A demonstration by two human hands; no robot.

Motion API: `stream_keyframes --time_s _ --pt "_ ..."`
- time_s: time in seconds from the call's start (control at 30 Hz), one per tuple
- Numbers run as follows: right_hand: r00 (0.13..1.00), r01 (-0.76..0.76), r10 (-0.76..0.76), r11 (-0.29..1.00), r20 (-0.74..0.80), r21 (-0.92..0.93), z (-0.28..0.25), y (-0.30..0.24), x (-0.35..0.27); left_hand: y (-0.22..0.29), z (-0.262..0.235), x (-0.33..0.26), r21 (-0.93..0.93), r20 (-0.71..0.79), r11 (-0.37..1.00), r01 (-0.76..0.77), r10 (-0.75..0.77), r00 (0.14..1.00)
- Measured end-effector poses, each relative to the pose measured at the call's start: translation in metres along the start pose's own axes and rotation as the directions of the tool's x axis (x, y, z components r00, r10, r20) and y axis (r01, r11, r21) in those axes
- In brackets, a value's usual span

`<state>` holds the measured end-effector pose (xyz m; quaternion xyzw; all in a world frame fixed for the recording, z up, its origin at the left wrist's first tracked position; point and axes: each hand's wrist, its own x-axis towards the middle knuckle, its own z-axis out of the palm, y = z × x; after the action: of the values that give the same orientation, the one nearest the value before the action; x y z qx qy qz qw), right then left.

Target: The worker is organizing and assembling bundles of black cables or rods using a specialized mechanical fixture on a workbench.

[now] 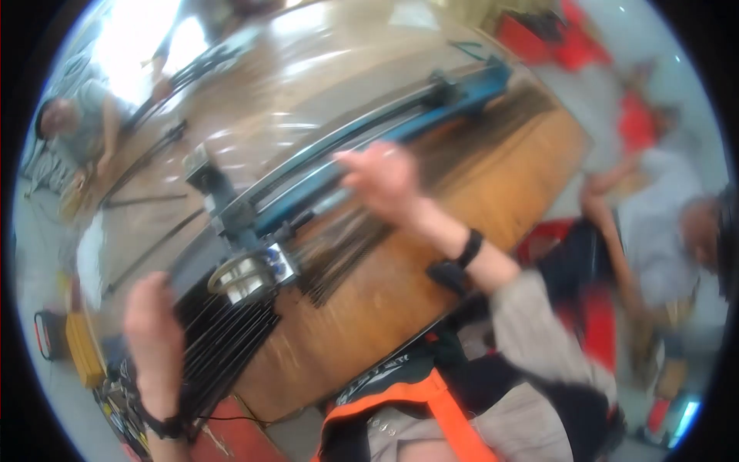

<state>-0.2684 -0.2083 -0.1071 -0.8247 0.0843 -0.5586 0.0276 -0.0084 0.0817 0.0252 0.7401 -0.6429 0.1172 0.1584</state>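
Observation:
My right hand [382,182] hovers over a long blue bench machine with a rail [308,187], its fingers smeared by motion. My left hand [154,327] is beside a bundle of thin black rods [223,339], also blurred; whether it touches them I cannot tell. Nothing can be made out in either hand. Between my hands stands the machine's grey metal head [219,196], with a round silver part [245,279] at its near end. More dark rods [350,258] lie alongside the machine on the wooden table [400,296].
One person [88,123] sits across the table at the far left, near long dark rods. Another person [662,223] is close on my right. A yellow box [83,350] stands at the left, and red chairs or bins [573,42] are at the far right.

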Motion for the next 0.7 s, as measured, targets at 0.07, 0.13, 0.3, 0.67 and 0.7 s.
stream_keyframes --time_s 0.07,0.13,0.3,0.67,0.7 --pt "0.988 -0.080 0.085 0.996 0.133 -0.041 -0.001 0.025 -0.020 -0.025 -0.024 -0.018 0.066 -0.132 0.989 0.130 -0.121 0.984" --pt "0.971 -0.133 0.129 0.991 0.200 0.008 0.016 0.018 -0.016 -0.036 -0.048 -0.016 0.125 -0.193 0.933 0.338 -0.312 0.930" --pt "0.823 -0.493 0.256 0.765 0.507 0.414 0.079 -0.043 0.062 -0.018 -0.053 -0.019 0.013 -0.215 0.933 0.361 -0.350 0.912" --pt "0.830 -0.237 -0.122 0.807 0.545 0.541 0.157 -0.075 0.107 -0.049 -0.046 -0.102 -0.105 -0.116 0.865 0.491 -0.501 0.857" --pt "0.776 -0.294 -0.093 0.822 0.624 0.487 0.159 -0.082 0.112 -0.049 -0.044 -0.102 -0.113 -0.110 0.863 0.493 -0.504 0.857"
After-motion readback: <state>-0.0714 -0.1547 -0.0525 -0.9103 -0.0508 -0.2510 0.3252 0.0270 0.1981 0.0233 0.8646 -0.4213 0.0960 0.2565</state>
